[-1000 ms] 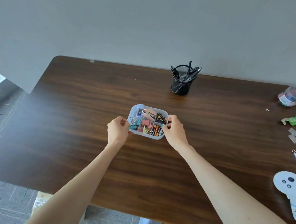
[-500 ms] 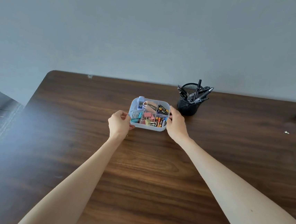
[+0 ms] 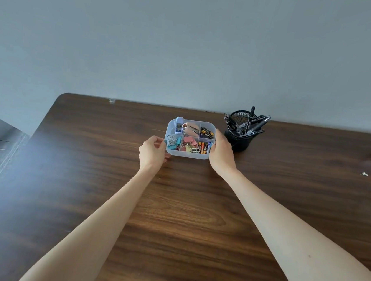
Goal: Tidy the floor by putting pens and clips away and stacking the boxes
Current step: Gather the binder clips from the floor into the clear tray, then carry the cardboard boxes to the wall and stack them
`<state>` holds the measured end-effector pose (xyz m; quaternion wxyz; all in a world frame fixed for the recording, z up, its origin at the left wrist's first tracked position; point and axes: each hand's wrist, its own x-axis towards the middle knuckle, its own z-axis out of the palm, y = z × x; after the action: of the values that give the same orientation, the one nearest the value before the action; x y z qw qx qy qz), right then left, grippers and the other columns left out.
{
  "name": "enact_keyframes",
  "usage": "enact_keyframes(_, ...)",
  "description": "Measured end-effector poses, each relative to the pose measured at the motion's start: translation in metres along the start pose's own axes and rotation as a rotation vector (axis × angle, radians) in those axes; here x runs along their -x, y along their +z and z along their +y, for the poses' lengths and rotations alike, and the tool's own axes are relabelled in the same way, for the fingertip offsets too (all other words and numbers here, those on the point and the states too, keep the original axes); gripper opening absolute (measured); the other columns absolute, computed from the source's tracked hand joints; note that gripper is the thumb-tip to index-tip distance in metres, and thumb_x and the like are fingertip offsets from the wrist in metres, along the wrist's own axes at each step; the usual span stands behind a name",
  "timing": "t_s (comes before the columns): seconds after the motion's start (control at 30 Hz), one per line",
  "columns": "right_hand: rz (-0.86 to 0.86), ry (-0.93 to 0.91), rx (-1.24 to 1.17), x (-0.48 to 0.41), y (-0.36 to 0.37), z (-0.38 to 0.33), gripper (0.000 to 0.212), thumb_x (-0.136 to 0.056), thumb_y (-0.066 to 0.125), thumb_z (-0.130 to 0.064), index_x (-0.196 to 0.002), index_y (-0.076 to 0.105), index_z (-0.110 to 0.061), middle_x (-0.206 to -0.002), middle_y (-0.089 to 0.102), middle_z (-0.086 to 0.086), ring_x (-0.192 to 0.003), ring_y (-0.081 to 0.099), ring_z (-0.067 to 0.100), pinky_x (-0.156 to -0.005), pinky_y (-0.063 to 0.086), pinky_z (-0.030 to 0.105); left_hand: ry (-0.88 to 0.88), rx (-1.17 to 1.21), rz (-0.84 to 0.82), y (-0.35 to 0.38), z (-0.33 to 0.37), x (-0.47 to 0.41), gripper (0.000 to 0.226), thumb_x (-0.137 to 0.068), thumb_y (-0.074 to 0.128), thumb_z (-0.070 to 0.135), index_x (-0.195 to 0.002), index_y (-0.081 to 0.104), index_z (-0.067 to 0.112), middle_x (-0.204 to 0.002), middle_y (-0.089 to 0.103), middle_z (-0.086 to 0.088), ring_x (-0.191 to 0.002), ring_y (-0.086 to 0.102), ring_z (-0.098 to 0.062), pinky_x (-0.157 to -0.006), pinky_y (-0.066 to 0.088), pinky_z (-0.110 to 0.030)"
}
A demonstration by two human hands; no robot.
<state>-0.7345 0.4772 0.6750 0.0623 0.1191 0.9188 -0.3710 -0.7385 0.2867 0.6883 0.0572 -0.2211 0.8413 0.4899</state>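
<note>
Head view: left hand (image 3: 153, 152) and right hand (image 3: 220, 154) close on opposite short sides of the clear divided box (image 3: 190, 138), fingers curled against its walls. It sits far back on the worktop (image 3: 106, 200), just beside the black mesh pen cup (image 3: 239, 132); whether its base rests on the wood cannot be told. Its compartments hold binder clips (image 3: 190, 144) and other small items. For a good placement, keep the box level, ease it clear of the cup, and release both sides together so nothing spills.
</note>
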Motion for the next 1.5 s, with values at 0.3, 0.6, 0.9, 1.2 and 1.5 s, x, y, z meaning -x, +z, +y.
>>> enact_keyframes(0.3,-0.013,-0.128,0.184,0.072,-0.021,-0.010,0.034,-0.098,0.048,-0.012,-0.131,0.043,-0.009,-0.131,0.049,0.008,-0.108,0.058,0.025,-0.082,0.052,0.038,0.154,-0.420,-0.067,-0.030,-0.002,0.064,0.021,-0.094,0.049,0.030,-0.107,0.061,0.020,-0.105,0.063,0.006,-0.088,0.063,-0.019,-0.074,0.050,-0.034)
enact_keyframes(0.6,-0.123,-0.375,0.391,0.205,-0.041,-0.024,0.021,-0.099,0.047,-0.013,-0.119,0.052,-0.009,-0.119,0.053,0.005,-0.096,0.059,0.023,-0.070,0.051,0.035,0.352,-0.753,-0.081,-0.072,-0.031,0.193,0.023,-0.096,0.043,0.025,-0.108,0.059,0.015,-0.108,0.058,-0.006,-0.095,0.059,-0.031,-0.079,0.043,-0.037)
enact_keyframes(0.9,-0.224,-0.523,0.414,0.359,0.000,-0.013,0.016,-0.098,0.045,-0.016,-0.109,0.054,-0.009,-0.111,0.053,0.004,-0.101,0.056,0.024,-0.068,0.048,0.038,0.269,-0.727,0.008,-0.125,-0.120,0.340,0.024,-0.096,0.042,0.024,-0.109,0.060,0.015,-0.108,0.058,-0.007,-0.096,0.059,-0.031,-0.086,0.040,-0.038)
enact_keyframes(1.2,-0.424,-0.656,0.548,0.489,0.076,-0.021,0.016,-0.098,0.043,-0.010,-0.111,0.051,-0.008,-0.116,0.052,0.006,-0.105,0.056,0.025,-0.067,0.035,0.031,0.013,-0.620,0.080,-0.201,-0.251,0.453,0.023,-0.095,0.041,0.022,-0.105,0.058,0.011,-0.110,0.059,-0.009,-0.092,0.059,-0.030,-0.083,0.047,-0.043)
enact_keyframes(1.5,-0.550,-0.788,0.572,0.639,0.172,-0.063,0.020,-0.101,0.041,-0.021,-0.114,0.051,-0.009,-0.117,0.053,0.007,-0.103,0.057,0.025,-0.079,0.049,0.036,-0.196,-0.591,0.144,-0.297,-0.390,0.565,0.030,-0.096,0.038,0.029,-0.111,0.057,0.012,-0.109,0.058,-0.007,-0.098,0.060,-0.029,-0.084,0.047,-0.042)
